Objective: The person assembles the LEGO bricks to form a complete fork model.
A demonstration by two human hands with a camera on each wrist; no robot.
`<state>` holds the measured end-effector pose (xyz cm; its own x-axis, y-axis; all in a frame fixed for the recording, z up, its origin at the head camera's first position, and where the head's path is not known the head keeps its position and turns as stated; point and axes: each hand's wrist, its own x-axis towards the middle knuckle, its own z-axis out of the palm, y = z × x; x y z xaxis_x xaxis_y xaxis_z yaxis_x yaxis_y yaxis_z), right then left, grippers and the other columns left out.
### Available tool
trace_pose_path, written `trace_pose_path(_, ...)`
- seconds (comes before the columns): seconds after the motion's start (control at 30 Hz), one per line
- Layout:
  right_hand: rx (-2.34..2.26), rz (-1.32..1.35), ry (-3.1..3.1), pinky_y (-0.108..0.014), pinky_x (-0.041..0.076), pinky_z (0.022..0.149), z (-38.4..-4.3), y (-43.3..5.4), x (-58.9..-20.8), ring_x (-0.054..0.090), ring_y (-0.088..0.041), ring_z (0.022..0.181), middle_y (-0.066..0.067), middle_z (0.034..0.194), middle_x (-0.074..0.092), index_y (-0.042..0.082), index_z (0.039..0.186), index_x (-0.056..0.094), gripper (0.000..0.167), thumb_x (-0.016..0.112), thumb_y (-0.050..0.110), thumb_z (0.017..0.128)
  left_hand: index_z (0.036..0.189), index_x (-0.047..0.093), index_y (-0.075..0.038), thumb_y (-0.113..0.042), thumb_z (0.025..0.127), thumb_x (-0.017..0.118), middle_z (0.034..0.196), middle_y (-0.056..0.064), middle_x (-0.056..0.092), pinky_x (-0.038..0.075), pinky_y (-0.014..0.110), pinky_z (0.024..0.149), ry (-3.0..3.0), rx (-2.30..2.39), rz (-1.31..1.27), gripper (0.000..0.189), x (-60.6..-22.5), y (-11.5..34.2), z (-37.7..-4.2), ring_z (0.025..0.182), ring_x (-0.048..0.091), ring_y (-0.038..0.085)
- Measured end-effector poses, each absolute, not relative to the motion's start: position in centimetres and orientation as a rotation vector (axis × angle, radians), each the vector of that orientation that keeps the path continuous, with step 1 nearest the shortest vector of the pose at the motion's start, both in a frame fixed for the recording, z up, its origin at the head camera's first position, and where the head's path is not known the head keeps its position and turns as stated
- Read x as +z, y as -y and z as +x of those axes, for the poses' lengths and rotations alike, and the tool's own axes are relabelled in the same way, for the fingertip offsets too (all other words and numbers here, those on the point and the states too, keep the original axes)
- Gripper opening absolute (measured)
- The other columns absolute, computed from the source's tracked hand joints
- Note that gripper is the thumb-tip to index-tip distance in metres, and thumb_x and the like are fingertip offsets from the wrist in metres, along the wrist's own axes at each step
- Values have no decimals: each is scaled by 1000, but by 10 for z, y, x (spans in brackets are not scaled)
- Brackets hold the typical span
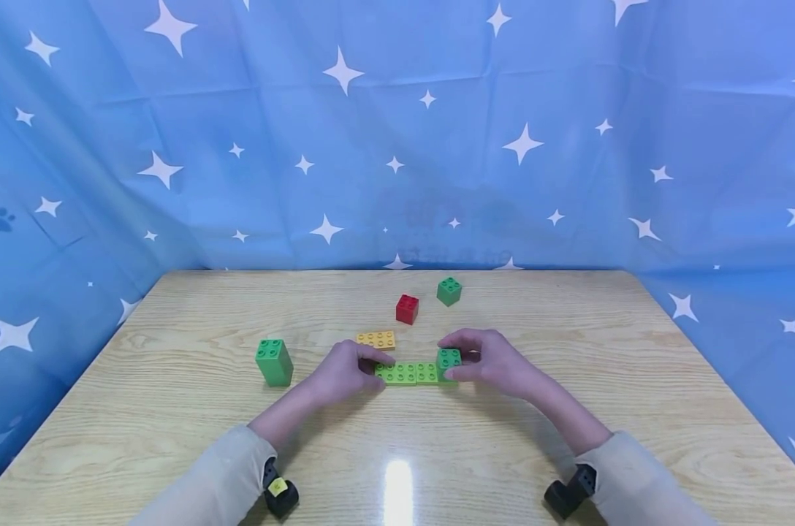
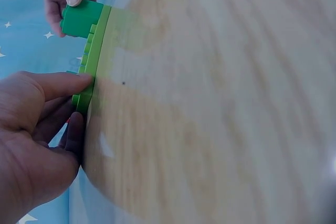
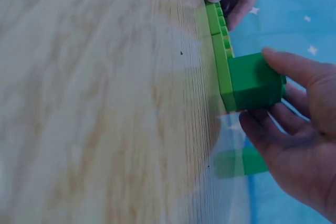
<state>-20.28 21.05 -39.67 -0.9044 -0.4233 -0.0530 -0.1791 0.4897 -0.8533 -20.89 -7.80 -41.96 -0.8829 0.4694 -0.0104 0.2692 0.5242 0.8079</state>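
Note:
Two light green building bricks [image 1: 400,375] lie end to end on the table, studs up. The left hand [image 1: 346,374] pinches their left end, its thumb and fingers on either side, as the left wrist view [image 2: 47,129] also shows. On the right end sits a dark green block [image 1: 449,359], seated on the studs as far as the right wrist view shows. My right hand [image 1: 492,361] grips this block between thumb and fingers. Its far side is partly hidden by the fingers. Just behind the left hand lies a flat yellow-orange brick [image 1: 378,340].
Farther back stand a red block [image 1: 407,309] and another dark green block [image 1: 449,291]. A taller green block [image 1: 275,363] stands left of the left hand. The wooden table [image 1: 194,321] ends at a blue star-patterned cloth [image 1: 371,146].

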Motion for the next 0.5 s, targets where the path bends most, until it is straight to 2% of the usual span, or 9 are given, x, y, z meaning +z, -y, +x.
trace_pose_path(0.2,-1389,-558,-2489,-51,45,107,-204,-208,-395,59,-34,124,-18,134,63,-3,138,58,59,83,16,88,114,79,-9,4,82,80,105,2,72,51,32,77,-2538,1287,627,34,-419,78,-209,86,57,16)
trace_pose_path(0.5,-1358,-556,-2500,-50,45,107,-205,-207,-392,60,-32,123,-17,132,64,-2,137,60,55,82,14,89,114,78,-7,4,83,79,108,3,72,52,31,78,-2537,1294,637,33,-418,78,-208,87,58,15)
